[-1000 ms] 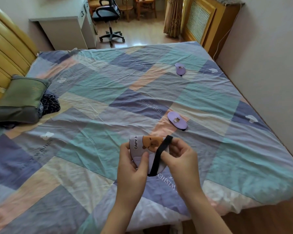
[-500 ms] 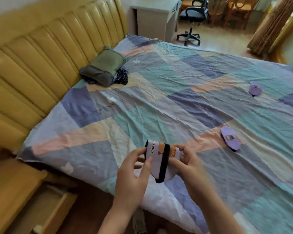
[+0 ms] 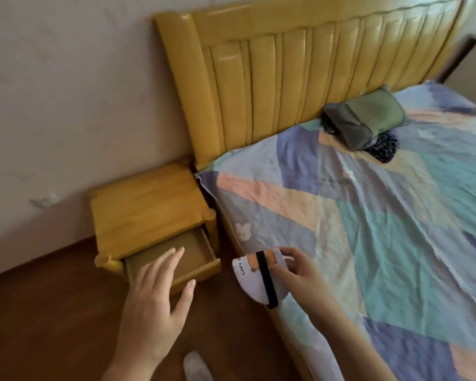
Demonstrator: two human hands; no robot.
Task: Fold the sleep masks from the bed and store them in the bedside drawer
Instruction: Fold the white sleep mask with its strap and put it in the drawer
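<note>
Your right hand [image 3: 300, 273] pinches the folded sleep mask [image 3: 254, 276]; your left hand [image 3: 157, 295], fingers spread and released, hovers before the open drawer [image 3: 201, 266].

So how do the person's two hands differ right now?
The left hand is open with fingers spread and holds nothing; the right hand pinches the folded mask. The left hand hovers in front of the open drawer; the right hand is at the bed's edge. Both are bare and reach forward.
</note>
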